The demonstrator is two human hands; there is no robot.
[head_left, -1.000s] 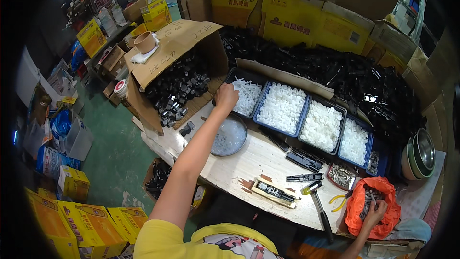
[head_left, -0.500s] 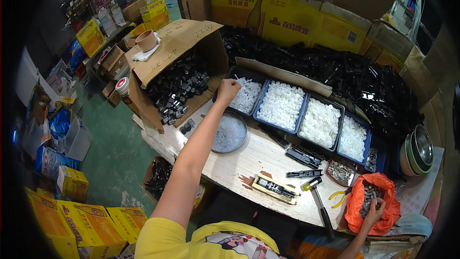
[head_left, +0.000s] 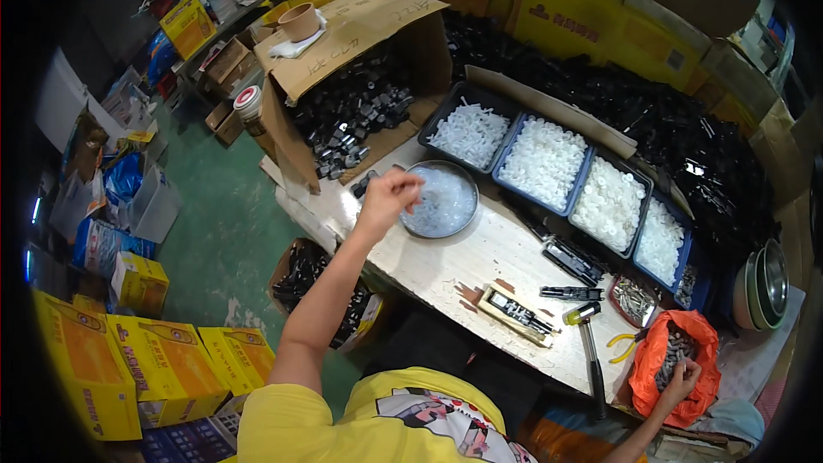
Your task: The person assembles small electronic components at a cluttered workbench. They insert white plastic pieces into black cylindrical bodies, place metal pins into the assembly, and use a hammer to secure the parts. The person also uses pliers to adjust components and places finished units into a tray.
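Observation:
My left hand (head_left: pixel 393 199) hangs at the left rim of a round metal pan (head_left: pixel 473 214) holding a pale, glossy substance. Its fingers are pinched together, and whatever they hold is too small to make out. At the right, my right hand (head_left: pixel 683 380) reaches into an orange plastic bag (head_left: pixel 645 358) of small grey metal pins (head_left: pixel 675 345). Its fingers are closed at the pins, but I cannot make out what is between them. Between the hands, a black mechanical part (head_left: pixel 523 313) lies in a light wooden fixture (head_left: pixel 542 341) on the table.
Several trays (head_left: pixel 600 244) of small white plastic pieces stand behind the pan. A hammer (head_left: pixel 591 360), yellow-handled pliers (head_left: pixel 623 348) and black parts (head_left: pixel 570 261) lie near the fixture. An open carton (head_left: pixel 283 133) of dark metal pieces stands left; black parts are heaped behind the trays.
My left hand has moved from the leftmost white-piece tray back toward me, to the pan's left rim. My right hand stays at the orange bag. The view has shifted slightly.

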